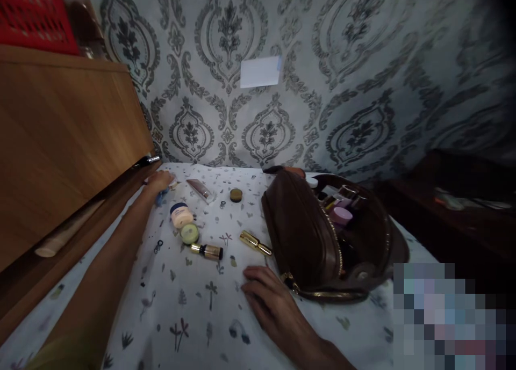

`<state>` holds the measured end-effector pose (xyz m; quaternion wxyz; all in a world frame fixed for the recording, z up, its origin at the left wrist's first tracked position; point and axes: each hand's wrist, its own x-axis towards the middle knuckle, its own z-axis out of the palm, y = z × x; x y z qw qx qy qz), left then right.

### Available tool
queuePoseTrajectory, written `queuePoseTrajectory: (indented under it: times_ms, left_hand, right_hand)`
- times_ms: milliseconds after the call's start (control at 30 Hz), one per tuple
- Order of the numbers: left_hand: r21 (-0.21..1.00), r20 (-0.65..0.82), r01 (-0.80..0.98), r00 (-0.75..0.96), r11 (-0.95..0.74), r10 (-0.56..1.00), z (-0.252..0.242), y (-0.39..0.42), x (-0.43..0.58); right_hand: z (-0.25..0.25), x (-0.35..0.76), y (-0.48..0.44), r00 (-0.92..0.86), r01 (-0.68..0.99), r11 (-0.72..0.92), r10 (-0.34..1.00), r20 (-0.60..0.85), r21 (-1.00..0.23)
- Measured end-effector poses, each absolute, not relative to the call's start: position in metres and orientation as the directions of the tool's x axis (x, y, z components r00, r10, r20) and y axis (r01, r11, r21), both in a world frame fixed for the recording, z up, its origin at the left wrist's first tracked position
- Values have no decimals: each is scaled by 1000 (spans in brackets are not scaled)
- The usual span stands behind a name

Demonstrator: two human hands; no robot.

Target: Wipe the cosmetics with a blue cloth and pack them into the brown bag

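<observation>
My left hand (158,181) reaches far forward beside the wooden cabinet, its fingers closed at a small pale pinkish item that is mostly hidden. My right hand (271,296) lies on the patterned sheet with its fingers stretched out, holding nothing. Just beyond it lies a gold tube (255,242), close to an open brown leather bag (300,236). Inside the bag are several cosmetics, among them a pink-lidded jar (341,216). Between my hands lie a cream jar with a dark blue lid (181,215), a round green jar (189,233), a small dark-and-gold bottle (207,251), a clear-capped squeeze tube (200,190) and a small olive-brown pot (236,195).
On the left, the wooden cabinet (72,128) bears a red plastic basket (36,18). A patterned wall (226,117) with a white card (260,72) closes off the back. Dark furniture (447,219) stands at the right. A blurred-out patch covers the lower right corner.
</observation>
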<state>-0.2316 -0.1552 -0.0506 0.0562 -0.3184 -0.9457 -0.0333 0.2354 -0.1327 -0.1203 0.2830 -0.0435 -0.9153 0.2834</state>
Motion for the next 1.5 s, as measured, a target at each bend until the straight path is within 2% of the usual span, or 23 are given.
queuePoseTrajectory:
  times_ms: [67,200,600,867,933,1067,1200,1367,1433,1500]
  left_hand:
    - [33,111,616,-785,787,610,-52,-156,-231]
    - [33,206,670,-731,742,651,-48,-174,-222]
    - [-22,349,926,-347,378,871,-52,-255,-176]
    - [11,305,980,-192,199,933,-80,-282,-166]
    - [5,296,978,-200,208,934,-83,-279,-157]
    - [61,394,933,-349,355,850,-87,-270,-142]
    - [94,442,904,-412,416,797,-88,-262,-138]
    - [118,417,825,-546,552,727,-82,-254,-154]
    - [81,367,770,-614,633,699,-79,-251,-161]
    - [67,286,801,-587,595,757,-77,-249,-164]
  right_hand:
    - [-121,235,-133,-834,-90,831,238,498,-548]
    - [-123,236,-132,-841,-88,826,238,485,-557]
    - [-127,235,-131,-845,-101,832,217,489,-545]
    - [-129,235,-131,-840,-112,829,216,497,-548]
    - [-128,235,-132,-838,-113,829,216,501,-547]
    - [-127,235,-133,-842,-109,828,216,494,-550]
    - [-129,235,-132,-840,-120,831,207,502,-543]
    - [-131,234,-133,-839,-119,833,206,503,-540]
    - [-130,235,-134,-845,-107,835,210,491,-540]
    - [-129,236,-136,-851,-87,838,219,478,-538]
